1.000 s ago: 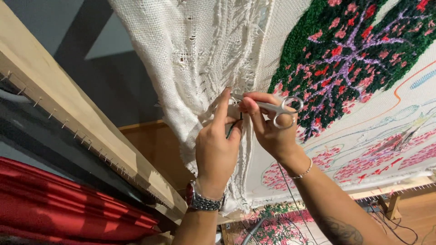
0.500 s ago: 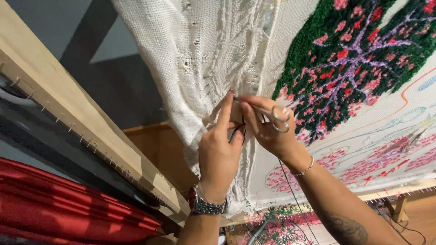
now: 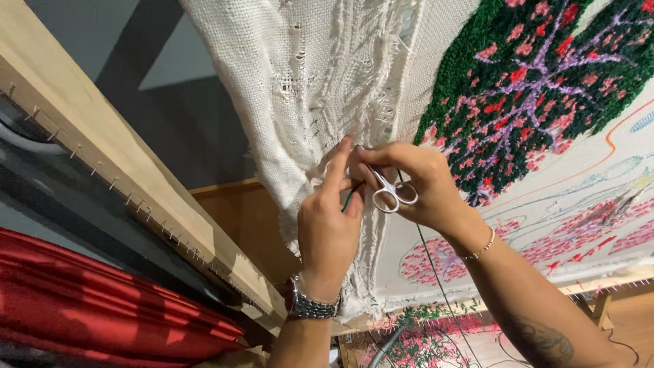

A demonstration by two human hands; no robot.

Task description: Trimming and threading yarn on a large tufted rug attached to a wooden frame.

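Where the wooden frame beam runs from 10 o'clock down to 5 o'clock, the white backing cloth hangs in folds at the top centre, and the tufted rug panel, green with red and purple flowers, fills the 2 o'clock area. Red fabric lies at 8 o'clock. Both hands meet at the middle of the view on the frayed cloth edge. The left hand, with a metal wristwatch at 6 o'clock from it, has its forefinger extended toward 12 o'clock and the remaining fingers closed together on a fold of cloth. The right hand, with a thin bracelet, is clamped on small silver scissors. The scissors lie touching the right hand, just beside the left hand at its 2 o'clock. Their long axis runs from 11 o'clock to 5 o'clock: blades point toward 11 o'clock into the cloth, finger loops toward 5 o'clock. Whether the blades are parted cannot be told.
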